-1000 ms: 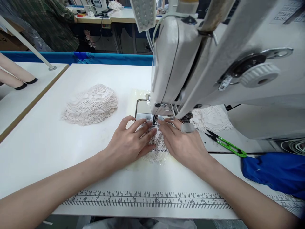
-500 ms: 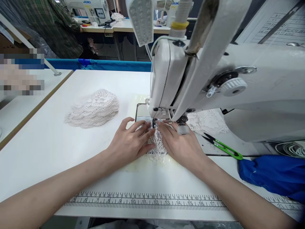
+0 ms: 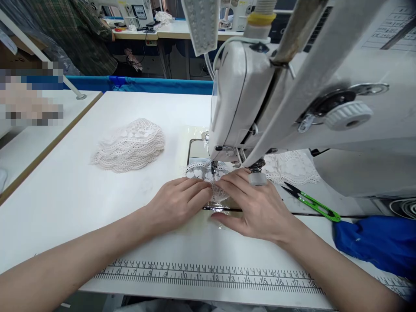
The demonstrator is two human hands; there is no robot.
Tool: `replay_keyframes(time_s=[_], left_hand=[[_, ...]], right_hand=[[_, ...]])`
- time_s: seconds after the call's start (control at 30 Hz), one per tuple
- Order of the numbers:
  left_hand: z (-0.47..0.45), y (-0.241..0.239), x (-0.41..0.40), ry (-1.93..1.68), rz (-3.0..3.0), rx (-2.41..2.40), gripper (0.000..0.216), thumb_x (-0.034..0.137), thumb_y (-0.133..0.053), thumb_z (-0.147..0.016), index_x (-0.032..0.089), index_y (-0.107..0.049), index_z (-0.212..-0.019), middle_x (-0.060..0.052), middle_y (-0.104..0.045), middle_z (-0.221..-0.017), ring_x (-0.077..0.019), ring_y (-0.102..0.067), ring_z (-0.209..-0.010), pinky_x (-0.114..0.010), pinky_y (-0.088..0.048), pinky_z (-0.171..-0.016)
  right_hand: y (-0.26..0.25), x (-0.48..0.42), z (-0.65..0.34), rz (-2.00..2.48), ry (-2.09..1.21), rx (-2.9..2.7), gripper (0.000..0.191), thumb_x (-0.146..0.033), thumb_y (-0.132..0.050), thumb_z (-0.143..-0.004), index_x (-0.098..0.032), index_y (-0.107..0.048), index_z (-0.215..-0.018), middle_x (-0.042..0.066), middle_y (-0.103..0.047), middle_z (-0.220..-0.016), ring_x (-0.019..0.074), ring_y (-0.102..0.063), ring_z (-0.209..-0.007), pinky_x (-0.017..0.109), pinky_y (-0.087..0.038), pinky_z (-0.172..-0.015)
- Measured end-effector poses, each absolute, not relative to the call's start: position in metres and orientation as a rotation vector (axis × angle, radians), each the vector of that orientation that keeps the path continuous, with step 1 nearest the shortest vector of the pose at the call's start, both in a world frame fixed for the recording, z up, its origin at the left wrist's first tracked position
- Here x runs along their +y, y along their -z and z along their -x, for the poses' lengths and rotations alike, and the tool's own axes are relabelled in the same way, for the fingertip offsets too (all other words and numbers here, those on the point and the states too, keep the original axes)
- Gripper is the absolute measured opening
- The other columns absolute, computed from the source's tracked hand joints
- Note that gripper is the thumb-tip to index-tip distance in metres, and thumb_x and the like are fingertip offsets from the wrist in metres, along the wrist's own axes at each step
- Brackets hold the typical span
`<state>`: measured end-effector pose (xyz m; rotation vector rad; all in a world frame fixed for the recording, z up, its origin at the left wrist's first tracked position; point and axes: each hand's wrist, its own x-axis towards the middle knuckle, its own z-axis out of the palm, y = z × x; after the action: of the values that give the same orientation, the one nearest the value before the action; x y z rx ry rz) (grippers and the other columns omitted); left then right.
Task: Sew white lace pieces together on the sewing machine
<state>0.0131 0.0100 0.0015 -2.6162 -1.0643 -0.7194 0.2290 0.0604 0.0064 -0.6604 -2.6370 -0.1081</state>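
Observation:
A small piece of white lace (image 3: 203, 173) lies under the needle of a white sewing machine (image 3: 247, 99). My left hand (image 3: 177, 203) rests flat on the table with its fingertips pressing the lace's near edge. My right hand (image 3: 256, 206) lies beside it, fingers stretched out on the lace, a clear thimble-like cap on one finger. Most of the lace now shows behind the needle, past my fingertips.
A stack of white lace pieces (image 3: 130, 145) sits to the left. More lace (image 3: 292, 167) lies behind the machine, green thread snips (image 3: 312, 201) to the right, blue cloth (image 3: 377, 245) at the far right. A printed ruler (image 3: 208, 277) runs along the table's front edge. A person in dark clothes stands at the back left.
The lace has fed away from me under the needle. Both hands have drawn back toward me a little, and less lace lies between them.

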Motion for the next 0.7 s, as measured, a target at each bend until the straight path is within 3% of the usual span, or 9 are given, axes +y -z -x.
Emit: replay_keyframes(time_s=[0.07, 0.17, 0.4, 0.7], left_hand=[[-0.0147, -0.001, 0.0094, 0.694, 2.596, -1.086, 0.02, 0.016, -0.047, -0.094, 0.009, -0.06, -0.109, -0.011, -0.071, -0.108, -0.0192, -0.067, -0.094, -0.03, -0.059, -0.074], [-0.0146, 0.0005, 0.0072, 0.6, 2.562, -1.028, 0.027, 0.013, -0.048, -0.093, 0.007, -0.058, -0.118, -0.011, -0.071, -0.111, -0.0223, -0.065, -0.101, -0.033, -0.059, -0.077], [-0.0093, 0.0022, 0.0022, 0.523, 2.57, -0.994, 0.029, 0.01, -0.052, -0.092, 0.005, -0.061, -0.118, -0.012, -0.07, -0.113, -0.0218, -0.065, -0.108, -0.035, -0.056, -0.092], [-0.0104, 0.0012, 0.0059, 0.534, 2.551, -0.996, 0.027, 0.01, -0.048, -0.093, 0.008, -0.062, -0.116, -0.009, -0.071, -0.111, -0.0201, -0.066, -0.107, -0.036, -0.055, -0.096]], right_hand=[[-0.0063, 0.061, -0.2288, 0.63, 0.186, -2.624, 0.024, -0.027, -0.055, -0.09, -0.013, -0.067, -0.105, 0.007, -0.072, -0.099, 0.0203, -0.064, -0.09, 0.036, -0.048, -0.084], [-0.0075, 0.0609, -0.2282, 0.519, 0.238, -2.602, 0.024, -0.006, -0.05, -0.085, -0.016, -0.07, -0.095, 0.004, -0.073, -0.103, 0.0164, -0.065, -0.089, 0.033, -0.049, -0.085], [-0.0092, 0.0582, -0.2275, 0.468, 0.203, -2.613, 0.024, -0.008, -0.049, -0.085, -0.014, -0.072, -0.09, 0.005, -0.075, -0.096, 0.0151, -0.068, -0.078, 0.03, -0.054, -0.076], [-0.0072, 0.059, -0.2264, 0.481, 0.221, -2.591, 0.025, -0.007, -0.049, -0.084, -0.015, -0.072, -0.091, 0.004, -0.075, -0.092, 0.016, -0.069, -0.079, 0.032, -0.056, -0.077]])
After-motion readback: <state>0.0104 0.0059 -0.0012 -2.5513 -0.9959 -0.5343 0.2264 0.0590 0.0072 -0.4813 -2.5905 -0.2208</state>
